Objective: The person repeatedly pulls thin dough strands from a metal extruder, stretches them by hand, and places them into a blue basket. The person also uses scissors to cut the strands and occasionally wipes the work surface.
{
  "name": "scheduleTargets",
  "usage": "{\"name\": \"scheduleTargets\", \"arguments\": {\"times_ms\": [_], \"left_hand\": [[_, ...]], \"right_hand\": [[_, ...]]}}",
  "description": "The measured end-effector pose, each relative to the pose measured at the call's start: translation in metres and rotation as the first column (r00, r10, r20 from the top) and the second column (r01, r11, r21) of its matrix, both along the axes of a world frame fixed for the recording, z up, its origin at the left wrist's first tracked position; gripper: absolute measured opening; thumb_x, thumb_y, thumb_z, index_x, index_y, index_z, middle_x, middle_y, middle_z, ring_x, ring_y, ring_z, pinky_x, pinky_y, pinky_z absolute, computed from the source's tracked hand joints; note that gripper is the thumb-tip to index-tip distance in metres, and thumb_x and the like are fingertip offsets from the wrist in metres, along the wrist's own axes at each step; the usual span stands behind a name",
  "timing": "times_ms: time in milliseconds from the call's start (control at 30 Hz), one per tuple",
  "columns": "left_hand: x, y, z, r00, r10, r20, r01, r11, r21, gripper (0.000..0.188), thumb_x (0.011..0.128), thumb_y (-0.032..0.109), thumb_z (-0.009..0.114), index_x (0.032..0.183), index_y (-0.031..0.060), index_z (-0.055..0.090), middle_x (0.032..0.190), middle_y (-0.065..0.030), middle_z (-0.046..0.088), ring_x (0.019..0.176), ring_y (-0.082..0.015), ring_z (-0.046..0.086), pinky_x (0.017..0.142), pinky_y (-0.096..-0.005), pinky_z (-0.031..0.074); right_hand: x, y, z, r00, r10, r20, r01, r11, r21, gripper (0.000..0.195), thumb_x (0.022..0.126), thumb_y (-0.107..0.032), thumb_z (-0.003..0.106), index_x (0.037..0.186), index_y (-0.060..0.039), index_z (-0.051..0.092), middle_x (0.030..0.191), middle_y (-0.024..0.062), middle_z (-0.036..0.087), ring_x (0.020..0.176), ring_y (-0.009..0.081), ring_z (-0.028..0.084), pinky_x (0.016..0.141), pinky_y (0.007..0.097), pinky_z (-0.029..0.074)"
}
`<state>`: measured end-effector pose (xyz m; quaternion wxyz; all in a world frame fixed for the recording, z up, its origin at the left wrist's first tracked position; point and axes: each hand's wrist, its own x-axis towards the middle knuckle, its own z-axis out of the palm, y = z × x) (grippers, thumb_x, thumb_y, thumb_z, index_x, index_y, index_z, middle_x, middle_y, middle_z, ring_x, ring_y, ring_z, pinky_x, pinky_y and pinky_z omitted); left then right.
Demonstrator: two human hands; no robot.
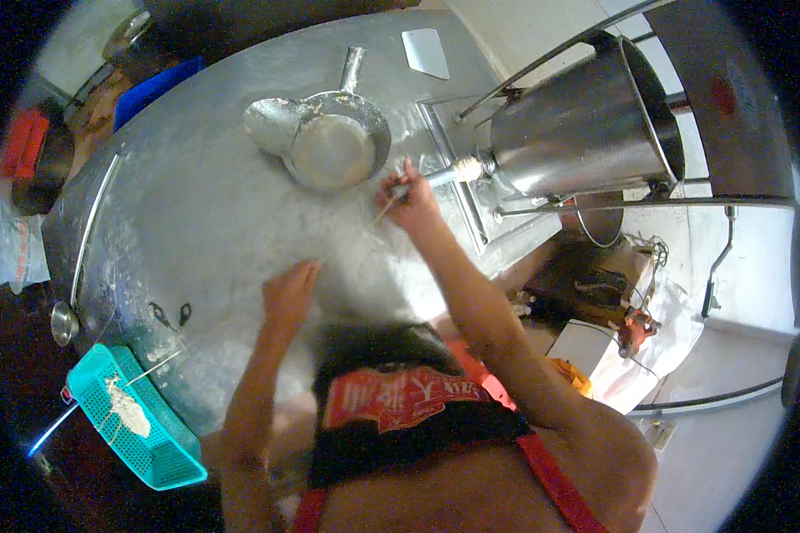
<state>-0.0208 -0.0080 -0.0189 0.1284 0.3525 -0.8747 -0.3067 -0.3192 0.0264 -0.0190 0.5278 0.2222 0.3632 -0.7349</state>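
My right hand (410, 196) is slightly blurred and closed around a thin wooden stick (383, 212), whose end sticks out below the fingers. Beside the fingers is a pale narrow tube (442, 176) under a steel hopper (573, 126), with cream-coloured paste (468, 169) around the tube's upper part. Lower down over the metal table (200, 200), my left hand (289, 291) has its fingers curled together; whether they pinch anything small cannot be made out. A worn metal saucepan (337, 152) with a scoop (273, 125) resting on its rim stands beyond my hands.
At the lower left, a teal plastic basket (177, 460) holds pale paste (130, 410) on sticks. A long-handled ladle (65, 324) lies along the left edge, near dark scissor handles (171, 316). A metal frame (573, 206) supports the hopper. A flat white scraper (426, 53) lies at the back.
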Motion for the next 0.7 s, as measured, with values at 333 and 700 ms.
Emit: {"name": "scheduleTargets", "arguments": {"times_ms": [333, 700], "left_hand": [[-0.053, -0.008, 0.010, 0.995, -0.039, 0.089, 0.039, 0.999, 0.002, 0.017, 0.093, 0.024, 0.059, 0.098, 0.0110, 0.068, 0.087, -0.0128, 0.071, 0.074, -0.0365, 0.067, 0.066, -0.0470, 0.052], [-0.082, -0.008, 0.000, 0.997, -0.028, -0.076, 0.030, 0.999, 0.032, 0.018, 0.091, 0.026, 0.062, 0.099, 0.0107, 0.068, 0.084, -0.0145, 0.070, 0.075, -0.0370, 0.066, 0.067, -0.0493, 0.051]], "right_hand": [[-0.021, 0.003, -0.005, 0.985, -0.091, 0.147, 0.105, 0.990, -0.095, 0.042, 0.091, -0.038, 0.066, 0.063, -0.0122, 0.048, 0.062, 0.0038, 0.055, 0.065, 0.0227, 0.055, 0.072, 0.0405, 0.049], [-0.067, 0.008, 0.011, 0.991, -0.002, -0.132, 0.044, 0.948, 0.315, 0.041, 0.090, -0.045, 0.067, 0.067, -0.0155, 0.050, 0.059, -0.0020, 0.049, 0.054, 0.0151, 0.050, 0.064, 0.0347, 0.050]]}}
